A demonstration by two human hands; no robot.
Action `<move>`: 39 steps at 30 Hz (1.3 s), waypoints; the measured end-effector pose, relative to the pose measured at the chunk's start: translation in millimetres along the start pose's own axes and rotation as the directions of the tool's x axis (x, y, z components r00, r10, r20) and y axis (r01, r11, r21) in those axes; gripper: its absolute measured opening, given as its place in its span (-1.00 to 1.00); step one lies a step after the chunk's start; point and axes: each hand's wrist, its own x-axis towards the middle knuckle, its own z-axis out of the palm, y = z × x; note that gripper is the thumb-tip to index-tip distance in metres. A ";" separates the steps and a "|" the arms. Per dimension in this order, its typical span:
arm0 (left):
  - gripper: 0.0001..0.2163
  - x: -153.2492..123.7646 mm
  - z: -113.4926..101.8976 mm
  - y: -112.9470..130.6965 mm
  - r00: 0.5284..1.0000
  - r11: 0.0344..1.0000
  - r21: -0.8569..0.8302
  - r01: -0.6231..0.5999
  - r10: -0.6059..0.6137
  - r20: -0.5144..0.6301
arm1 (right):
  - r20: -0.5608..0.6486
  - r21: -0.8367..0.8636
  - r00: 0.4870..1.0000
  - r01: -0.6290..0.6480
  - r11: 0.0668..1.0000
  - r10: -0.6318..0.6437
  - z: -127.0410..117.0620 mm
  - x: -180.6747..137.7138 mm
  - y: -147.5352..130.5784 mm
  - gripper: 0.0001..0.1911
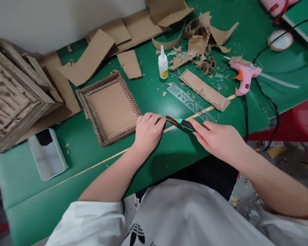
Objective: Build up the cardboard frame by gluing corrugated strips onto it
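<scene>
My right hand point(213, 138) is closed round the black and teal handle of a utility knife point(187, 124). The knife's front end meets a small strip of corrugated cardboard point(172, 120). Closed on the other end of that strip is my left hand point(149, 130), whose fingers hide part of it. Just left of this hand lies a square cardboard tray point(112, 137) with a raised corrugated rim. Beyond my hands are a clear plastic ruler point(187, 99) and a cardboard piece with one ragged edge point(205, 89).
A white glue bottle point(163, 65) stands upright. To the right lies a pink glue gun point(245, 73) with a black cord. A phone point(48, 153) and stacked corrugated cardboard frames point(12, 92) are at left. Cardboard scraps point(200, 37) and a tape roll point(280, 40) are farther back.
</scene>
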 end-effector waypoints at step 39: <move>-0.84 10.1 -3.1 -2.7 0.984 0.983 0.140 -0.116 0.094 0.155 | 0.391 -0.103 0.919 -0.012 0.995 0.052 -26.7 -17.0 -34.9 -0.26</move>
